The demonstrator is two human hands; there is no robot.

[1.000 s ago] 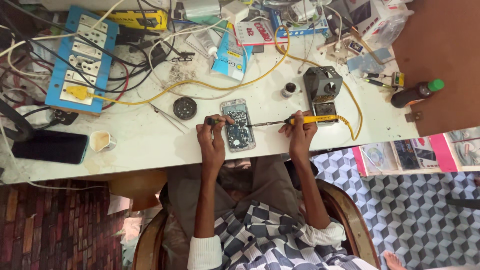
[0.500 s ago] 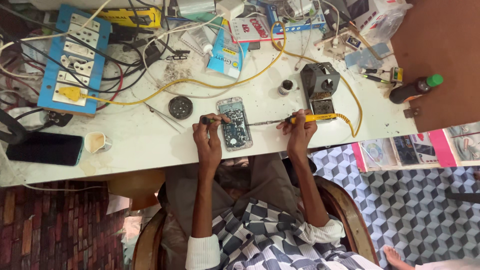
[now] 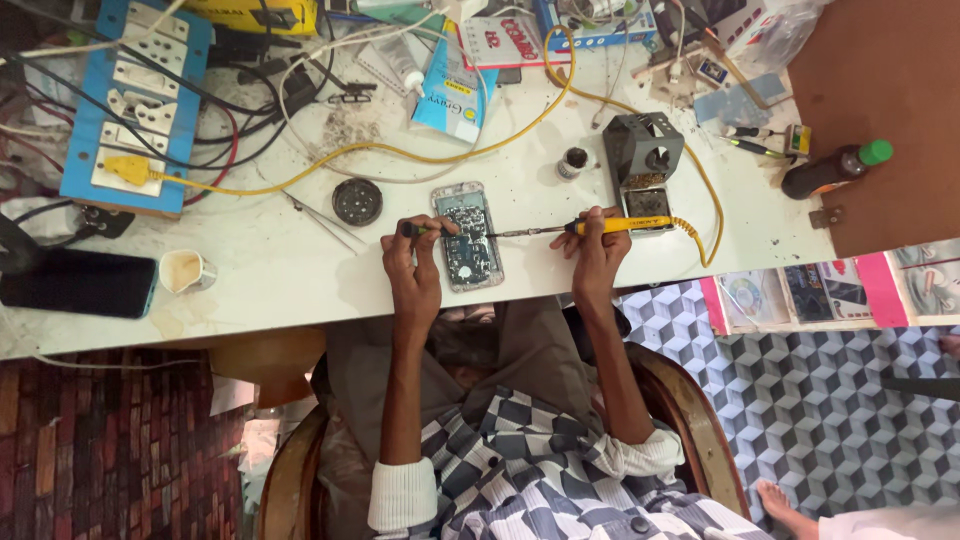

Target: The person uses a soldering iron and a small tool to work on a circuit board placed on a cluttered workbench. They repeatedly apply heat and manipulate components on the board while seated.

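Head view. An opened phone (image 3: 467, 235), back removed and circuit board exposed, was seen lying flat on the white workbench (image 3: 280, 270), near its front edge, between the two hands. The right hand (image 3: 597, 250) was closed around the yellow handle of a soldering iron (image 3: 590, 227); the thin tip was directed left, and its end met the right edge of the phone. The left hand (image 3: 412, 262) was curled around a small dark tool (image 3: 412, 229), held just beside the phone's left edge. A yellow cord (image 3: 400, 152) was traced from the iron across the bench. A grey iron stand (image 3: 645, 160) was noted behind the right hand, a round black tin (image 3: 357, 201) left of the phone, a blue socket board (image 3: 130, 105) at far left, and a dark tablet (image 3: 78, 283) beside a small cup (image 3: 184, 271).
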